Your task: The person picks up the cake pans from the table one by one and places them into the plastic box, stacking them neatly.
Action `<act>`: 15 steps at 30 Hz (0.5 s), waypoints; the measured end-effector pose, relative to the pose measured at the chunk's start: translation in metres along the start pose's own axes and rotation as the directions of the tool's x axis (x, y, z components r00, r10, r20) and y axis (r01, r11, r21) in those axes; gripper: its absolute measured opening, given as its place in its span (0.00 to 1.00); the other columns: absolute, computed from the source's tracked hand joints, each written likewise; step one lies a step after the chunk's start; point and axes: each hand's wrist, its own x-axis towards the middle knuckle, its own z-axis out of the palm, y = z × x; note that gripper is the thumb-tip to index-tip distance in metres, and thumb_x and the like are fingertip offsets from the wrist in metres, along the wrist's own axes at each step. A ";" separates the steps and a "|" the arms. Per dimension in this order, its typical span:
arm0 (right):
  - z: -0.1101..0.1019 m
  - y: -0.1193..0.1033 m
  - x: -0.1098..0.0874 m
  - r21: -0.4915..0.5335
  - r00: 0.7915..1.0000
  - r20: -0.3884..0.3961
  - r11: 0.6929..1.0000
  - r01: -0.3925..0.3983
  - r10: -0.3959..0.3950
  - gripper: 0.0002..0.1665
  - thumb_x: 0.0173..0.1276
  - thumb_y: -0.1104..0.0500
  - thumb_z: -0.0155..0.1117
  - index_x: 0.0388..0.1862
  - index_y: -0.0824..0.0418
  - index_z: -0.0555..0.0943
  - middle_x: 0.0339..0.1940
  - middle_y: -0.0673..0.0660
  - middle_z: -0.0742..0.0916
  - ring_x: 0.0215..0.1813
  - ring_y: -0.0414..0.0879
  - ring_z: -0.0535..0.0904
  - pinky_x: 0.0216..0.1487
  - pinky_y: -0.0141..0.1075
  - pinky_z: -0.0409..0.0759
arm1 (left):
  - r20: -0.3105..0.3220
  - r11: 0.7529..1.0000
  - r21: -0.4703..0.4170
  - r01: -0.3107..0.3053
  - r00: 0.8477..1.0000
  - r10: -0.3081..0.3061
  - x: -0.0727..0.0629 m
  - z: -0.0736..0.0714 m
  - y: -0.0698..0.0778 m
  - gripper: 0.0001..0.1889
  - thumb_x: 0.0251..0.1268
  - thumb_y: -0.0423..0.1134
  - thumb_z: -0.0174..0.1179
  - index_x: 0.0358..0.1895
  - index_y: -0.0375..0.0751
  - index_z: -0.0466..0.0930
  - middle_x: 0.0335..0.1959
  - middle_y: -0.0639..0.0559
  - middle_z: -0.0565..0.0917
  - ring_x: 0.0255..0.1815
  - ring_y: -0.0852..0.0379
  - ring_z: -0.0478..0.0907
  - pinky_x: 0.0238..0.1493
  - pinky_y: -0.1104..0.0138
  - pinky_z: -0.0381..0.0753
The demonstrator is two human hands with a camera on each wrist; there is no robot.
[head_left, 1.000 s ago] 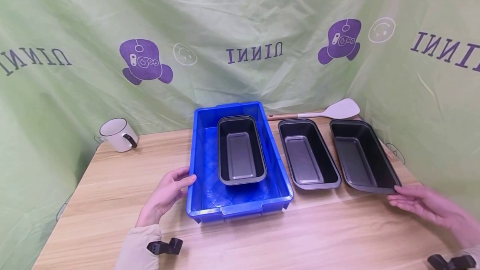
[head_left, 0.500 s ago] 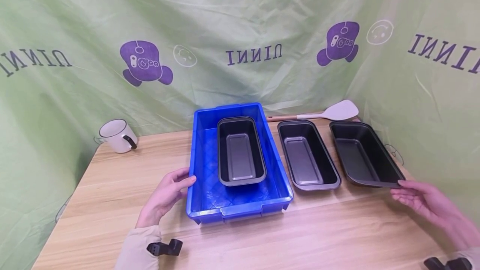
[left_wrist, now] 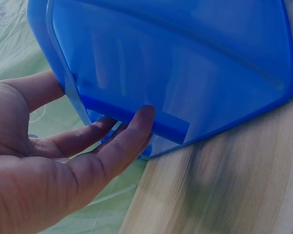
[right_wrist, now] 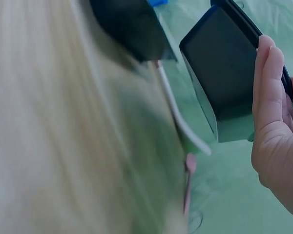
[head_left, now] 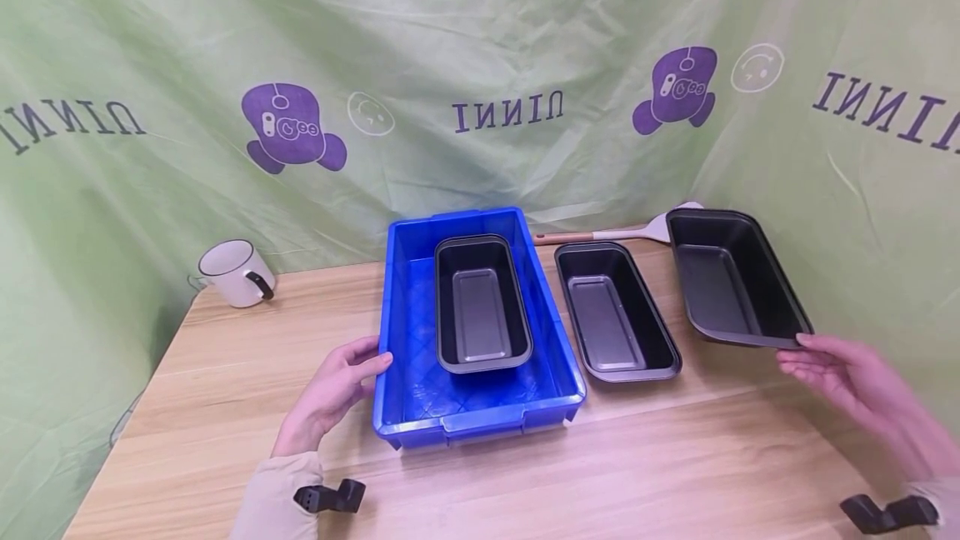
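Note:
My right hand (head_left: 862, 382) holds a dark loaf pan (head_left: 712, 282) by its near right corner, thumb on the rim and fingers beneath. That pan hangs above the table at the right, tilted, as the right wrist view also shows its raised underside. My left hand (head_left: 333, 386) grips the left wall of a blue plastic bin (head_left: 480, 422); the thumb lies over the rim. In the left wrist view, the fingers (left_wrist: 122, 146) rest against the bin's outer side. A second loaf pan (head_left: 480, 315) stands inside the bin, and a third loaf pan (head_left: 607, 323) sits on the table beside it.
A white spatula (head_left: 660, 227) with a wooden handle lies along the back edge, its head partly hidden by the lifted pan. A white mug (head_left: 238, 273) stands at the back left of the wooden table (head_left: 225, 407). A slim pink item (right_wrist: 190, 163) shows in the right wrist view.
My right hand has raised the right-hand loaf pan off the table, moving it up and slightly away. The left hand and the bin stay in place.

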 end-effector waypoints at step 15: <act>0.039 0.011 0.055 -0.136 0.998 -0.014 0.989 0.057 -0.059 0.26 0.77 0.73 0.28 0.45 0.77 0.79 0.42 0.74 0.84 0.47 0.59 0.84 0.50 0.42 0.80 | -0.007 1.000 -0.020 -0.007 1.000 0.007 -0.001 0.002 0.000 0.29 0.67 0.32 0.54 0.67 0.21 0.58 0.59 0.30 0.71 0.51 0.49 0.78 0.47 0.60 0.80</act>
